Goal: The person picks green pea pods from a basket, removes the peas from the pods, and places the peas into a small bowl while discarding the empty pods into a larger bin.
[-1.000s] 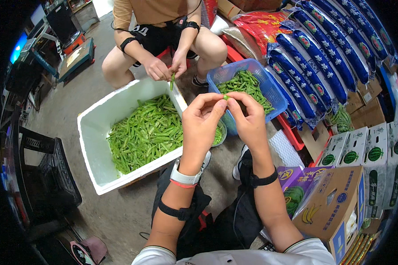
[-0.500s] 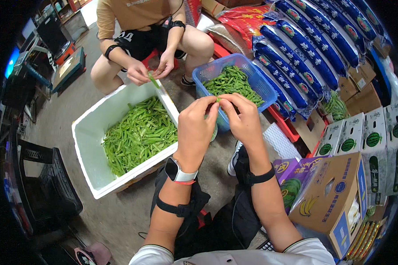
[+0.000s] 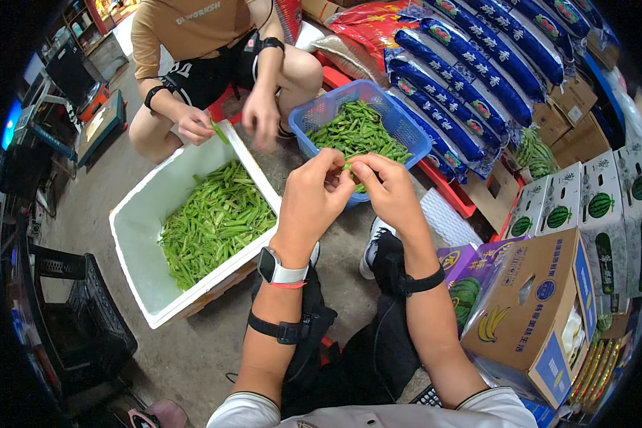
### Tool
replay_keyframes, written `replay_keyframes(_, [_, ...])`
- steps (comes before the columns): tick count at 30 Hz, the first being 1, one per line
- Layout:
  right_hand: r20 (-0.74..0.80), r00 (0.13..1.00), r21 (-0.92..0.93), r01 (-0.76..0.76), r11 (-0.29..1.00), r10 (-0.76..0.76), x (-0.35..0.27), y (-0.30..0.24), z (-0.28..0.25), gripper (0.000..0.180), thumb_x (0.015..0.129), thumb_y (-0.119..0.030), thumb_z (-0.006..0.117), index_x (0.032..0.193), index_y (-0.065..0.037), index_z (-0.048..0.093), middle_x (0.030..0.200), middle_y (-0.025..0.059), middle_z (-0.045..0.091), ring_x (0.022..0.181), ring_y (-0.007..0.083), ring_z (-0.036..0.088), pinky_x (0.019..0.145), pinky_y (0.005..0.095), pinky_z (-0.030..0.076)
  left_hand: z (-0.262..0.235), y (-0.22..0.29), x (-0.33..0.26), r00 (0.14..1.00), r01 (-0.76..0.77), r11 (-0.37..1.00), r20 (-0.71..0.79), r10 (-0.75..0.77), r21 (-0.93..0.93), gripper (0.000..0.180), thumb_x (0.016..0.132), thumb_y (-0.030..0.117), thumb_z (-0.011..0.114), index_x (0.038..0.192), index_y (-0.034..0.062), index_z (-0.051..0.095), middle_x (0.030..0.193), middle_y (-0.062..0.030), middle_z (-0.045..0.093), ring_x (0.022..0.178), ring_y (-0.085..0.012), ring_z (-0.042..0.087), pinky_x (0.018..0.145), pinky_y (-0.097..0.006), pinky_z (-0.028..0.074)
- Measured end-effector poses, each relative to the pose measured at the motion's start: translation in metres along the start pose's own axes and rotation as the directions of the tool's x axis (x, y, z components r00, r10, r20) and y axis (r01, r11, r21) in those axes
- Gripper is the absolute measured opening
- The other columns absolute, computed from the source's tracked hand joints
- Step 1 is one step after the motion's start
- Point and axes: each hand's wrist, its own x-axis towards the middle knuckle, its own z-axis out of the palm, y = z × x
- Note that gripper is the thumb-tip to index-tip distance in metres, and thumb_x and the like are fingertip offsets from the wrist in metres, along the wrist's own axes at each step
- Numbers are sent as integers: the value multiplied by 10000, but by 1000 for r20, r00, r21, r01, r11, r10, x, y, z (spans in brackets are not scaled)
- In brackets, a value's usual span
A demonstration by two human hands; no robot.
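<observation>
Just in front of the blue basket, my left hand (image 3: 315,189) and my right hand (image 3: 391,191) meet, fingertips pinched together. Between them shows a sliver of a green pod (image 3: 347,166), mostly covered by the fingers. Similar green pods (image 3: 364,127) fill much of the blue plastic basket (image 3: 422,148) behind my hands. To the left stands a white foam box (image 3: 130,274) holding a heap of flat green pods (image 3: 214,227). Across from me, a seated person's hand (image 3: 195,127) pinches a long green pod (image 3: 220,133) over the box's far corner; their other hand (image 3: 262,118) is blurred.
Blue printed bags (image 3: 471,85) are stacked at the far right. Nearer on that side are a brown carton (image 3: 524,307), white watermelon-print boxes (image 3: 560,203) and a white foam net (image 3: 449,217). A black plastic chair (image 3: 71,299) stands left on the concrete floor (image 3: 192,364).
The whole view has shifted slightly. My hands stay together at the pod. The other person's hands have separated, one keeping the long pod, the other moving right.
</observation>
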Motion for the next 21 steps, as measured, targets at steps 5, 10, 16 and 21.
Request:
replay_keyframes(5, [3,1000,-18,-25,1000,25,0,-2,-11,228,926,-142,539,963,61,635,852,165,652,773,264,631,704,343,485,10,7,3,1000,22,997,9,-21,-67,135,807,51,643,878,-14,549,749,-161,639,642,-254,663,581,-323,517])
replay_keyframes(10, [-12,999,-12,32,999,-32,1,3,-3,230,940,-143,524,949,63,627,838,156,652,763,248,630,687,334,478,8,4,2,1000,-21,997,-10,20,-73,103,838,18,606,925,-34,583,785,-114,660,668,-154,649,620,-274,515])
replay_keyframes(16, [-16,999,85,-45,995,47,1,2,-2,233,947,-144,523,944,67,624,787,130,641,706,190,610,653,318,477,6,4,3,1000,8,991,-15,-10,-131,92,868,33,596,924,-40,602,778,-102,666,678,-138,653,623,-269,515])
replay_keyframes(21, [-25,998,110,-55,992,58,2,2,7,241,947,-153,530,946,68,626,765,117,638,680,178,598,636,306,471,4,-3,1,993,102,963,-35,-114,-248,100,919,57,546,945,-36,572,793,-98,646,663,-146,644,616,-263,522])
